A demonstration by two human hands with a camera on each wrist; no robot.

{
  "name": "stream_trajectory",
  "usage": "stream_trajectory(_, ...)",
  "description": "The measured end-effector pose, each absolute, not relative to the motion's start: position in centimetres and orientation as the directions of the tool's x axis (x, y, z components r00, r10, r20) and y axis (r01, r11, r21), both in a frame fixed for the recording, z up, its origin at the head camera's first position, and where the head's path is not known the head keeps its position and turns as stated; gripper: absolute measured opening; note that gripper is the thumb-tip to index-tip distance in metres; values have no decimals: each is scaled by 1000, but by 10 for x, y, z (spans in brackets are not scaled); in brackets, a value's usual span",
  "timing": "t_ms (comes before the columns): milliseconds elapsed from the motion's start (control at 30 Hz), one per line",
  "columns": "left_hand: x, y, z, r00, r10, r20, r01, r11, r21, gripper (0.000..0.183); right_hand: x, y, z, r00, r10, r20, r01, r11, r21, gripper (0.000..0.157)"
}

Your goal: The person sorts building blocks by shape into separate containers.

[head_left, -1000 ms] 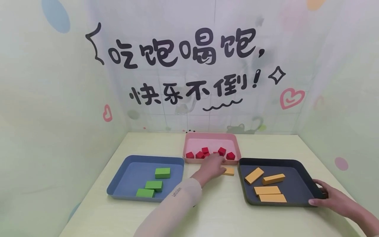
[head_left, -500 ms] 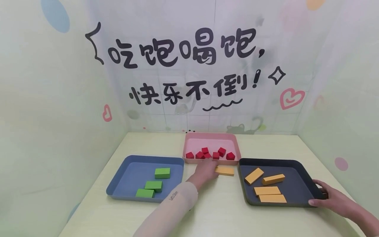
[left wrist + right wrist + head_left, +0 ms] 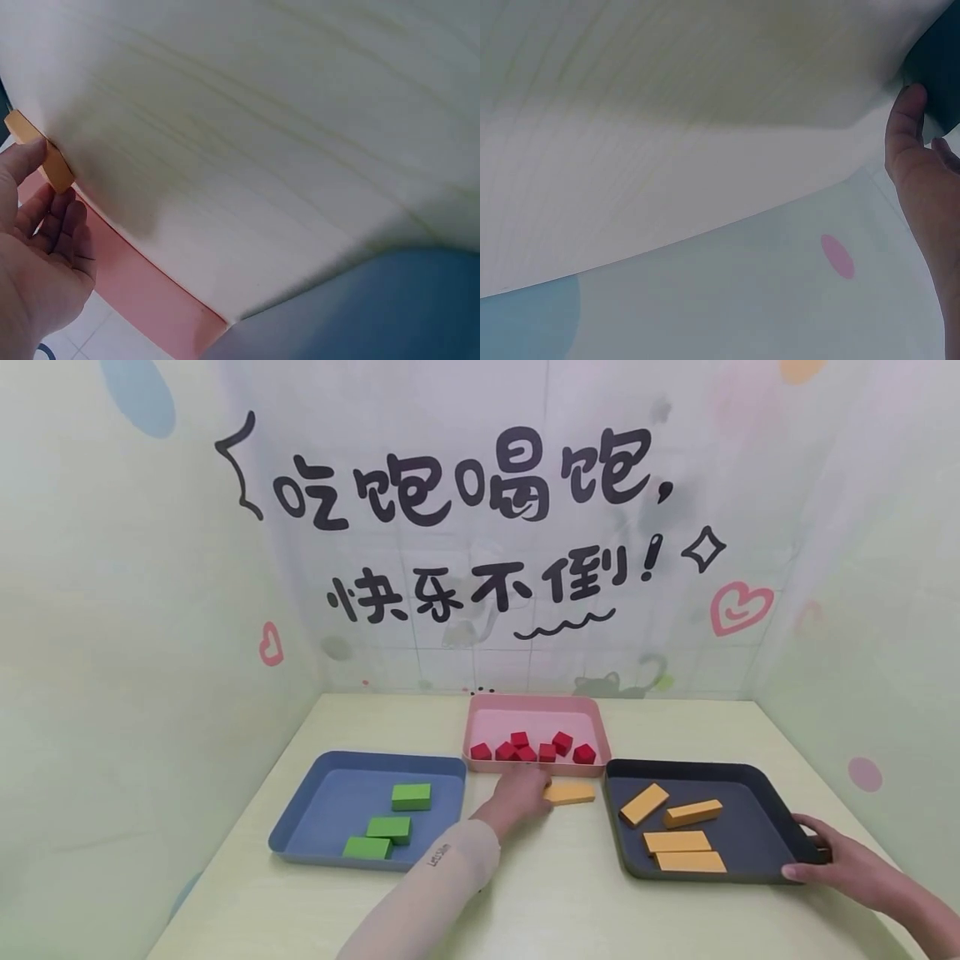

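My left hand (image 3: 519, 795) pinches the left end of a yellow wooden block (image 3: 570, 793) just in front of the pink tray (image 3: 604, 745). In the left wrist view, the thumb (image 3: 30, 155) lies on one face of that block (image 3: 57, 166), with the fingertips at its lower end. At the right, my right hand (image 3: 843, 862) grips the right side of a dark tray (image 3: 757, 793), thumb at the front corner and fingers behind. Several yellow blocks (image 3: 677, 842) lie inside this tray. The right wrist view shows only part of the right hand (image 3: 915, 165) against the tray's dark wall (image 3: 939, 75).
Several red blocks (image 3: 562, 743) lie in the pink tray at the back. To the left stands a blue tray (image 3: 300, 810) with green blocks (image 3: 412, 797) in it. Pale printed walls (image 3: 150, 652) enclose the light wooden table (image 3: 555, 893) on both sides and behind.
My left hand has drawn back and left from the pink tray's front edge to the yellow block's left end. The block has since tilted slightly. My right hand stays on the dark tray.
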State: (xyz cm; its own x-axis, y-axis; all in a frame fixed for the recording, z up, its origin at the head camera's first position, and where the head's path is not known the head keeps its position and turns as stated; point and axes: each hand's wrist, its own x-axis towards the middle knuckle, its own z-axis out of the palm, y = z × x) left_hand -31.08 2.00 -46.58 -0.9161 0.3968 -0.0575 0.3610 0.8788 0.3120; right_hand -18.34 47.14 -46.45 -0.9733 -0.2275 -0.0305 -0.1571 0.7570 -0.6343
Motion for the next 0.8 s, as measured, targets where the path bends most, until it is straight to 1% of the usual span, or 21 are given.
stream_trajectory(100,-309,17,-464,-908,416,-54,382,872,306,31,-183,472,-465,-974,-226,-33,-153,756,-637,73)
stream_trajectory(167,-308,15,-462,-904,425,-45,389,862,324,34,-183,472,-466,-974,-225,-35,-151,755,-638,73)
stream_trajectory(333,-309,9,-454,-894,447,18,420,826,376,34,-183,473,-465,-973,-226,-37,-152,756,-637,73)
stream_trajectory(500,-309,12,-440,-899,432,78,426,815,393,36,-183,473,-464,-974,-223,-39,-150,762,-630,73)
stream_trajectory(633,-308,23,-430,-888,446,113,454,809,373,36,-183,472,-464,-974,-225,-33,-155,762,-629,73)
stream_trajectory(800,-302,46,-422,-859,492,145,511,797,323,30,-183,471,-463,-974,-223,-37,-152,766,-625,73)
